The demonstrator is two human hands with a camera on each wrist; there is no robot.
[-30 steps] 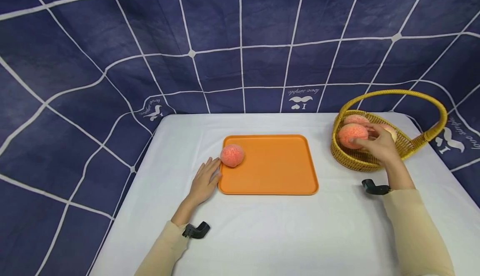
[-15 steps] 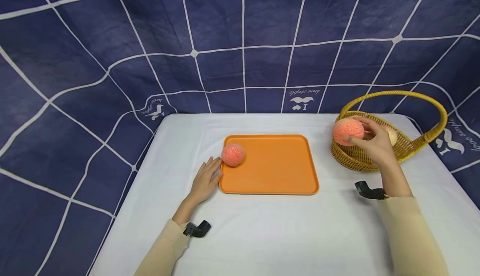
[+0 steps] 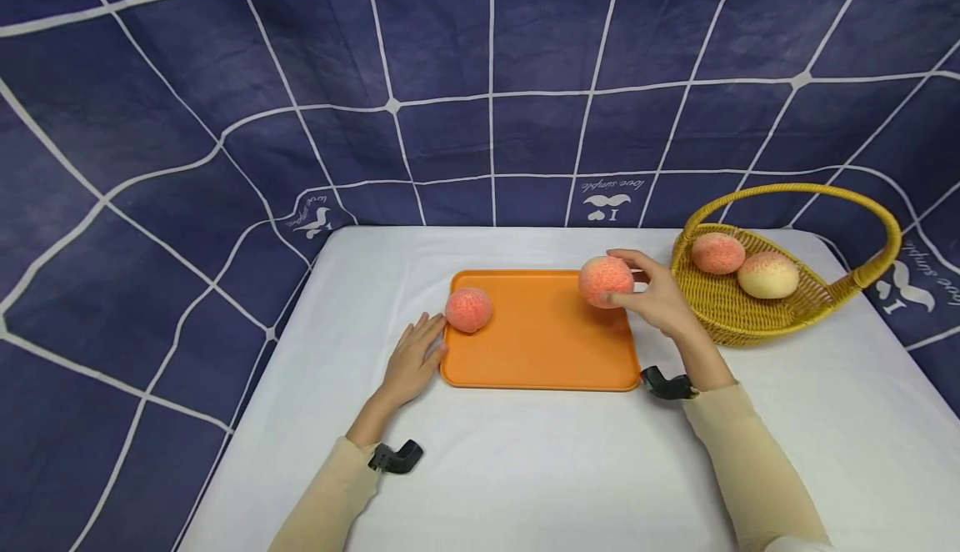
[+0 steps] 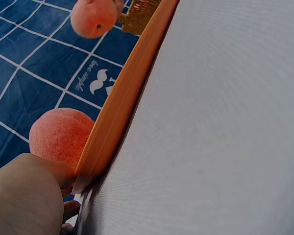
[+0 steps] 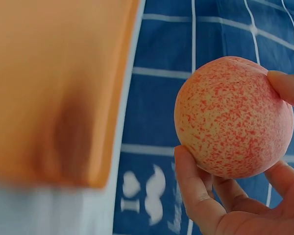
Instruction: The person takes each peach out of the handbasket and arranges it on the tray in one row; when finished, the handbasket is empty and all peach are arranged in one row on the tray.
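Observation:
My right hand (image 3: 656,298) grips a speckled pink-and-cream peach (image 3: 602,282) between thumb and fingers, over the right side of an orange tray (image 3: 536,352). The right wrist view shows this peach (image 5: 232,117) close up, with the tray's edge to its left. On the tray's left side sits another pink peach (image 3: 468,310). My left hand (image 3: 408,362) lies at the tray's left rim with its fingers extended, fingertips right beside that peach. In the left wrist view the thumb overlaps the lower part of the resting peach (image 4: 62,136).
A yellow wicker basket (image 3: 720,312) with a tall arched handle stands at the right. It holds a pinkish peach (image 3: 717,253) and a paler cream one (image 3: 768,275). White cloth (image 3: 525,469) covers the table, and a dark blue gridded curtain (image 3: 540,43) hangs behind.
My right hand has lifted the peach out of the basket and carried it left until it is over the tray. The left hand has stayed at the tray's left rim.

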